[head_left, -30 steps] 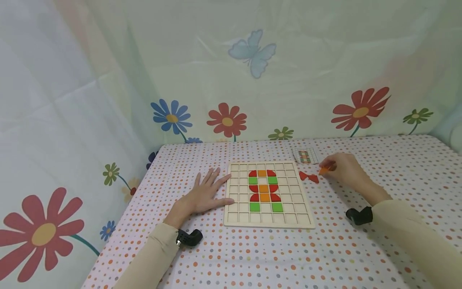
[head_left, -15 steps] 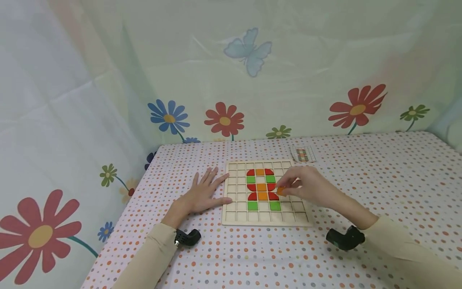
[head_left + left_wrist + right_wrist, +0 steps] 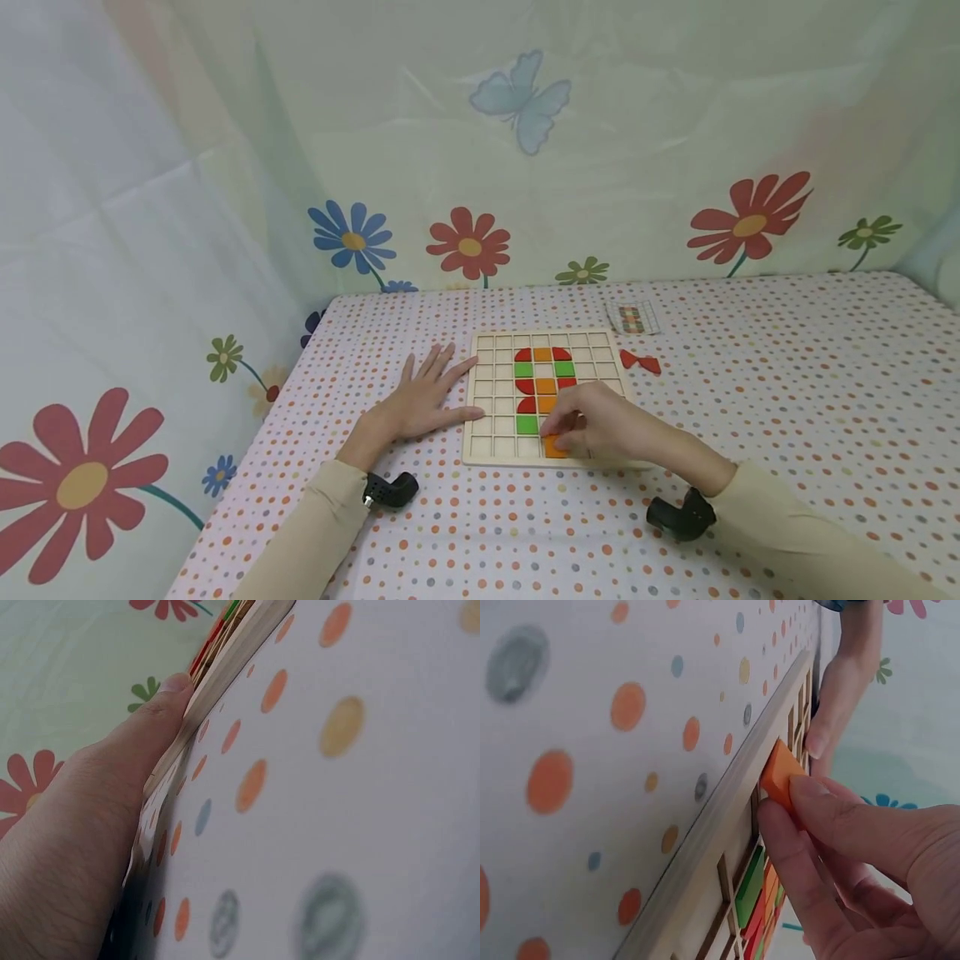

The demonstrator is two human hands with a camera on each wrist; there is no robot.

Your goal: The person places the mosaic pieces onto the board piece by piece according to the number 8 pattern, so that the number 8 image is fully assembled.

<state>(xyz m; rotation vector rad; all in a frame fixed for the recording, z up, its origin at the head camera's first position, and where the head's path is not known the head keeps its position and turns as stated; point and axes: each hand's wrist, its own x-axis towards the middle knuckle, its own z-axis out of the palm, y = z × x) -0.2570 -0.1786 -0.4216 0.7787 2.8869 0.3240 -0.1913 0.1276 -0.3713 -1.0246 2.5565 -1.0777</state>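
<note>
A wooden grid board (image 3: 495, 454) lies on the table with red, orange and green tiles set in its middle columns. My right hand (image 3: 600, 421) pinches an orange square tile (image 3: 555, 447) between thumb and finger over the bottom row. In the right wrist view the orange tile (image 3: 781, 774) is tilted above the grid, near the board's front rim. My left hand (image 3: 420, 404) lies with spread fingers, its thumb and index fingertips touching the board's left edge. My right hand hides some tiles on the right side of the pattern.
Two red pieces (image 3: 640, 362) with pointed ends lie right of the board. Behind them is a small pattern card (image 3: 632, 318) with a printed grid. A dotted cloth (image 3: 480, 533) covers the table, and a flowered curtain (image 3: 637, 125) hangs behind.
My right hand has brought the orange tile from beside the red pieces leftward over the board, then down to its bottom row. My left hand stays at the board's edge.
</note>
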